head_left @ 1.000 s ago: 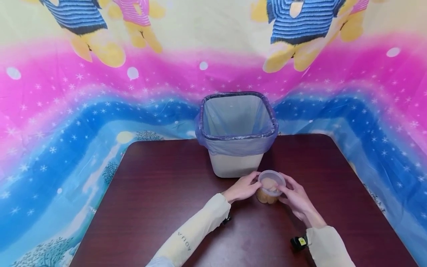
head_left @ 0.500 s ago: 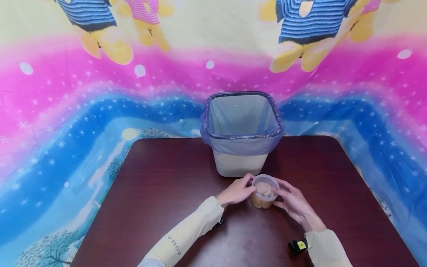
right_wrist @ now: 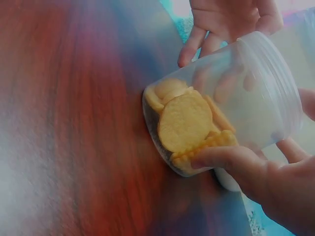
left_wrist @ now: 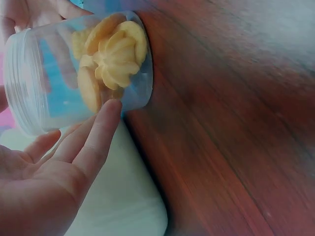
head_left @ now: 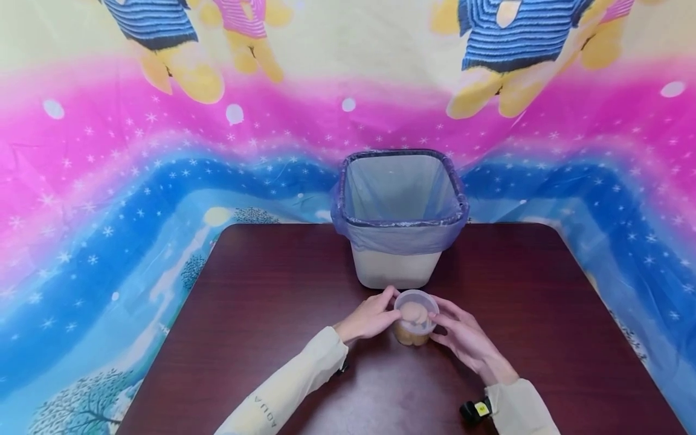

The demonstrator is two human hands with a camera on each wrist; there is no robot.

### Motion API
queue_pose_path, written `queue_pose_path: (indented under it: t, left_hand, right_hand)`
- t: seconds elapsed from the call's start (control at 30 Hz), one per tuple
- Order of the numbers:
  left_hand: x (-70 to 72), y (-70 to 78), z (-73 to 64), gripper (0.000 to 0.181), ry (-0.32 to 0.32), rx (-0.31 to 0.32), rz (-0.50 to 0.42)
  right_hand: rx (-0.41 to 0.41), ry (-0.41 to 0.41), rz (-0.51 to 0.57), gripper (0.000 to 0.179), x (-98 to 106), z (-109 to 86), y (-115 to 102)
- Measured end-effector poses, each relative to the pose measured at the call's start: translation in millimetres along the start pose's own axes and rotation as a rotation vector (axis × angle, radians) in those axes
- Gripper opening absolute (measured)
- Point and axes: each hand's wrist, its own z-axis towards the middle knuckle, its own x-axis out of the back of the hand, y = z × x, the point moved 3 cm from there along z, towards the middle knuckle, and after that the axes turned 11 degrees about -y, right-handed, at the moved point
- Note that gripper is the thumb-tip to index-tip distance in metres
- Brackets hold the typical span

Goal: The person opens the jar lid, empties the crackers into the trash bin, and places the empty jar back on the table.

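A clear plastic jar (head_left: 405, 329) of cookies stands upright on the table, just in front of the bin. My left hand (head_left: 368, 316) holds its left side, thumb and fingers around the upper part. From the right, my right hand (head_left: 463, 339) holds the opposite side near the rim. Close up in the left wrist view, a flower-shaped cookie (left_wrist: 117, 59) lies among others in the lower half of the jar. The right wrist view shows a round cookie (right_wrist: 184, 123) and a ridged one against the wall. Whether a lid covers the ridged rim (right_wrist: 275, 83), I cannot tell.
A pale bin (head_left: 398, 269) with a purple bag (head_left: 399, 239) folded over its rim stands at the back of the dark red table (head_left: 283, 284). Behind it hangs a printed cloth (head_left: 304, 121). Black wrist cameras (head_left: 474, 411) sit below the cuffs.
Both hands have moved the jar left and a little toward me, from the bin's right front corner to in front of it. The view has shifted slightly.
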Motion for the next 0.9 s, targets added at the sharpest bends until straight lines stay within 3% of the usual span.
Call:
queue_pose_path:
  t: [0.13, 0.4, 0.63, 0.73, 0.9]
  left_hand:
    - [5.6, -7.9, -8.6, 0.029, -0.001, -0.016, 0.009]
    - [14.5, -16.7, -28.1, 0.033, 0.000, -0.044, 0.002]
    - [14.7, -21.3, -41.8, 0.035, 0.017, -0.053, -0.010]
    - [14.3, -21.8, -45.8, 0.037, 0.022, -0.060, -0.010]
    - [13.1, -20.5, -50.2, 0.042, 0.017, -0.084, -0.026]
  right_hand:
    - [0.005, -0.012, -0.009, 0.062, -9.9, 4.9, 5.4]
    - [0.017, -0.128, -0.028, 0.071, -28.3, 10.9, 13.3]
    - [0.024, -0.149, -0.109, 0.079, -39.8, 14.0, 16.1]
    - [0.058, -0.129, -0.208, 0.085, -43.6, 15.3, 17.9]
    - [0.167, -0.071, -0.474, 0.098, -51.0, 16.0, 23.3]
